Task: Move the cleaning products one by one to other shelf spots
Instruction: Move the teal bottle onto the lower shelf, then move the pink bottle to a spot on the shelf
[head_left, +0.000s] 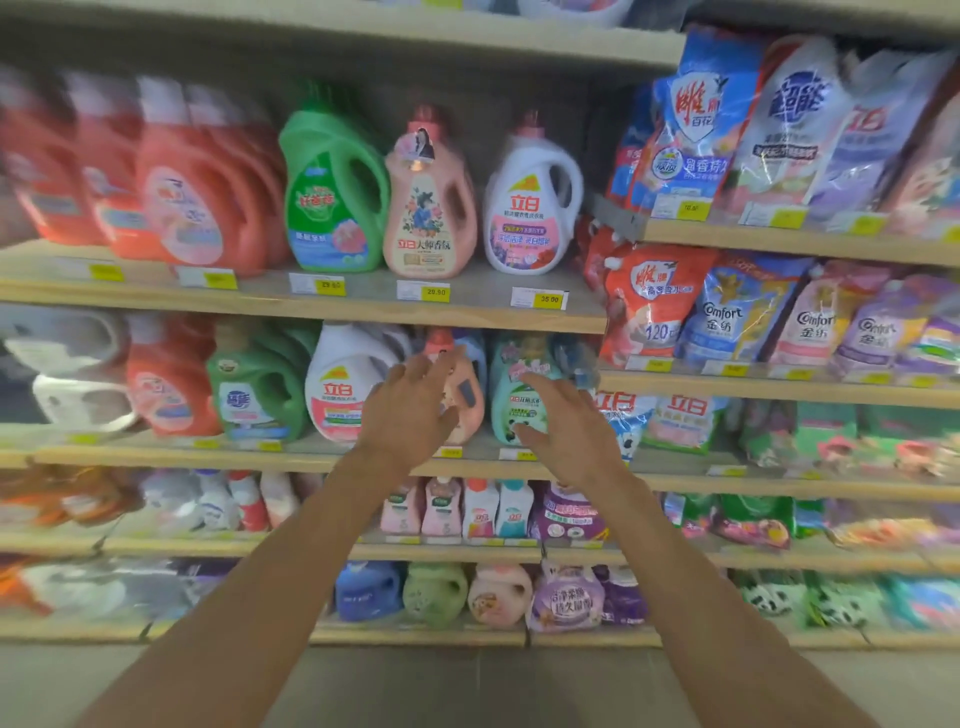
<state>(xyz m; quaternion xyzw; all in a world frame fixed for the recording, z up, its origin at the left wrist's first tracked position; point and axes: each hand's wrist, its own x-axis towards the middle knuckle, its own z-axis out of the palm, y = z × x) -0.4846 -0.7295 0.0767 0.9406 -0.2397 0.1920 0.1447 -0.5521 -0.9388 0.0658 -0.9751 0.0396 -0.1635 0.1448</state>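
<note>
Left hand (410, 410): fingers spread wide, empty — before pink plastic jug (465, 395)
Right hand (563, 426): spread, empty — before teal plastic bottle (514, 395)
Neighbour: white plastic jug (345, 384) beside the left hand

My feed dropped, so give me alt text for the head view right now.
Both hands, open and empty, reach toward the second shelf: the left hand in front of a pink detergent jug, the right hand in front of a teal jug. Shelves of laundry detergent jugs and refill pouches fill the view.
</note>
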